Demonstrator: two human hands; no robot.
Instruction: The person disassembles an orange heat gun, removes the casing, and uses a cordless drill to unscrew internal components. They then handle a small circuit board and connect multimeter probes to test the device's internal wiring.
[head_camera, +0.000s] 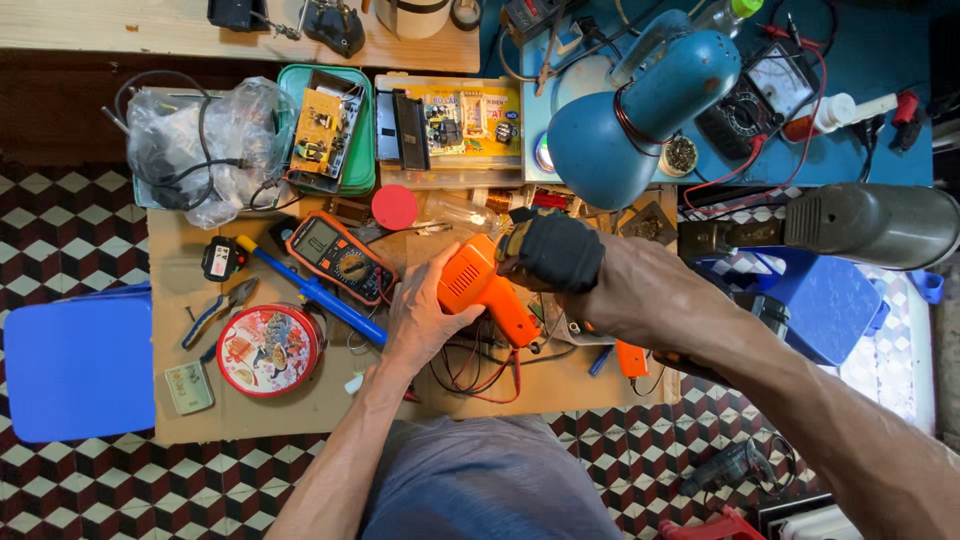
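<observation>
An orange drill, pistol-shaped with a slotted vent on its body, is held over the middle of a cardboard sheet laid as a work surface. The tool's rear is cupped in the left hand, fingers curled about the housing, while its front end is covered by the right hand, which is closed around a black part there; what lies under that grip cannot be made out. Red and black wires are seen trailing below the drill's handle. Left of the drill an orange multimeter is laid, with a blue screwdriver just below it and a round red tin farther left again. Pliers are set beside the tin. Above and right of the drill a blue lamp is angled over the bench.
</observation>
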